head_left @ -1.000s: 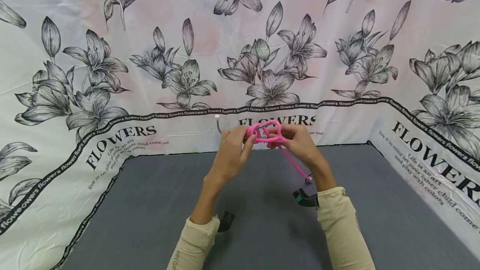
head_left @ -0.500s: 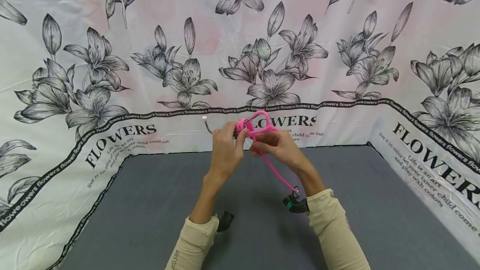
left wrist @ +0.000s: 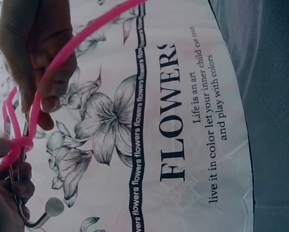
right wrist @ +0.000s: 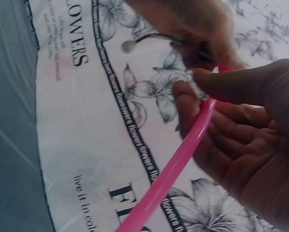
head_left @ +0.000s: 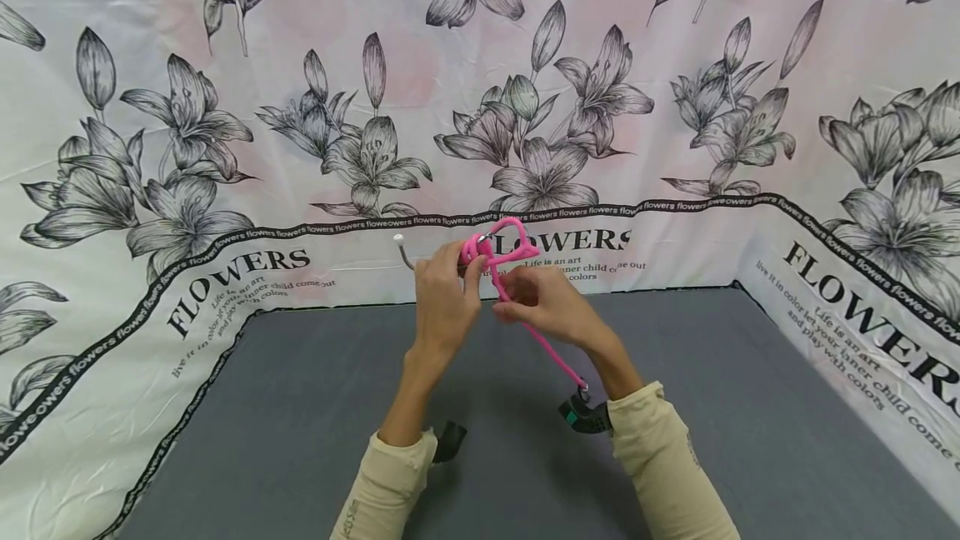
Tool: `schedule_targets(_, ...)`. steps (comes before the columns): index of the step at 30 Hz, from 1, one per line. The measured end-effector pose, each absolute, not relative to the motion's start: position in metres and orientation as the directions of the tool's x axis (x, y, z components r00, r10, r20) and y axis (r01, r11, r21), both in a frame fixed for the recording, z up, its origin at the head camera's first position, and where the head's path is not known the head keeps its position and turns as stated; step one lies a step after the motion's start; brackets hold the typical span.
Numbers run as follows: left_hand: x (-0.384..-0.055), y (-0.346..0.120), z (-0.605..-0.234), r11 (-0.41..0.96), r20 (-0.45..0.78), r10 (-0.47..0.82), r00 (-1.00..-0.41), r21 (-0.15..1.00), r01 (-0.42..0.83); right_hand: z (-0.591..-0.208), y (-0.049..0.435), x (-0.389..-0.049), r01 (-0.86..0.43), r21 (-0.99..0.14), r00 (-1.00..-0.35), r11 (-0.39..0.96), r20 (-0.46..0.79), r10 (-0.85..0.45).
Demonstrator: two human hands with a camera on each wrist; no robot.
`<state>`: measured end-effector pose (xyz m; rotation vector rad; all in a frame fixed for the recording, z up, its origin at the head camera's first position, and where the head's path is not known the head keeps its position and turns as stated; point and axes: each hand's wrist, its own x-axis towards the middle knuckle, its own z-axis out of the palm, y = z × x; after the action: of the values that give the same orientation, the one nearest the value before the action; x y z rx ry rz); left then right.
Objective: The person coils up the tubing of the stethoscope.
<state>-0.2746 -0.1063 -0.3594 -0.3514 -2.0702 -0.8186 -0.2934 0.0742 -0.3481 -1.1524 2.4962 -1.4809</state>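
A stethoscope with pink tubing (head_left: 553, 350) hangs between both hands, above the table. My left hand (head_left: 444, 298) grips it where the tubing is wrapped in a knot-like bundle around the metal ear tubes. One ear tube with a white ear tip (left wrist: 54, 207) sticks out past the left fingers. An open pink loop (head_left: 517, 227) stands up above the hands. Lower down, my right hand (head_left: 551, 302) has thumb and fingers curled round the tubing, which runs between them in the right wrist view. A small metal end piece (head_left: 583, 388) dangles near the right wrist.
A dark grey table (head_left: 315, 407) lies beneath the hands. Behind it hangs a white cloth (head_left: 405, 265) printed with flowers and lettering, which also closes off both sides. Each wrist carries a black strap (head_left: 588, 415).
Both hands have shifted left with the stethoscope. The right hand has moved from the loop down onto the hanging tubing, and the loop now stands free. The end piece swings lower and left.
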Motion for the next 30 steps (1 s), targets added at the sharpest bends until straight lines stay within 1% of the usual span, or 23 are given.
schedule_targets(3,-0.275,-0.106,-0.361,0.776,0.811,-0.059,-0.583,0.404,0.485,-0.343,0.077,-0.288,-0.608,-0.721,-0.708,0.334,0.301,-0.638)
schedule_targets(5,-0.275,-0.104,-0.361,0.805,0.819,-0.055,-0.572,0.375,0.459,-0.34,0.079,-0.284,-0.646,-0.672,-0.685,0.362,0.301,-0.663)
schedule_targets(11,-0.271,-0.097,-0.364,0.905,0.843,0.045,-0.536,0.193,0.379,-0.33,0.081,-0.268,-0.783,-0.452,-0.6,0.427,0.369,-0.71)
schedule_targets(14,-0.269,-0.093,-0.364,0.921,0.849,0.09,-0.521,0.128,0.367,-0.326,0.082,-0.261,-0.808,-0.366,-0.585,0.461,0.407,-0.702)
schedule_targets(16,-0.268,-0.09,-0.364,0.923,0.845,0.117,-0.521,0.102,0.372,-0.324,0.084,-0.259,-0.819,-0.327,-0.574,0.472,0.459,-0.678)
schedule_targets(18,-0.267,-0.088,-0.364,0.917,0.84,0.155,-0.52,0.074,0.393,-0.324,0.086,-0.258,-0.829,-0.294,-0.555,0.475,0.539,-0.634)
schedule_targets(23,-0.265,-0.086,-0.364,0.891,0.812,0.237,-0.533,0.036,0.452,-0.324,0.086,-0.262,-0.849,-0.212,-0.469,0.483,0.724,-0.505)
schedule_targets(26,-0.264,-0.088,-0.363,0.879,0.795,0.252,-0.552,0.051,0.474,-0.325,0.085,-0.268,-0.839,-0.164,-0.423,0.519,0.796,-0.433)
schedule_targets(30,-0.267,-0.09,-0.363,0.845,0.776,0.292,-0.56,0.065,0.53,-0.326,0.088,-0.275,-0.819,-0.157,-0.398,0.551,0.848,-0.349)
